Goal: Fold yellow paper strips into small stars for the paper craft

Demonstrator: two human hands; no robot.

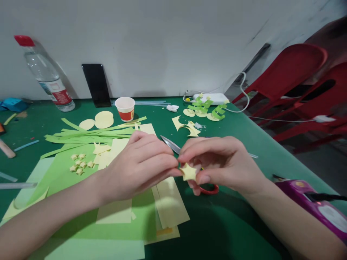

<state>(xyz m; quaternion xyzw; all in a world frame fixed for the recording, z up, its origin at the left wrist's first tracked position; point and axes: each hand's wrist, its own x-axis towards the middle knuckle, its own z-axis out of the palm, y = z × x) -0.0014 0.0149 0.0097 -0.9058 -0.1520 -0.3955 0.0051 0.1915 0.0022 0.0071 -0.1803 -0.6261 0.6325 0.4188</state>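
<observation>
one pale yellow, five-pointed folded-paper star [189,172], plump in the middle with blunt points, sits between the fingertips of the two hands. the left hand [146,162] is curled nearly closed, its fingertips against the star's left edge; the right hand [219,162] is half curled, thumb and fingers pinching the star's right side. just behind the right hand lies one pair of red-handled steel scissors [170,143]. left of the left hand, at least seven small pale yellow paper stars [78,163] cluster on a bright green paper sheet [61,173]. beyond the left hand stand one red-and-white paper cup [126,110] and one black phone [96,85]; beyond the right hand lie three pale yellow paper discs [189,112].
</observation>
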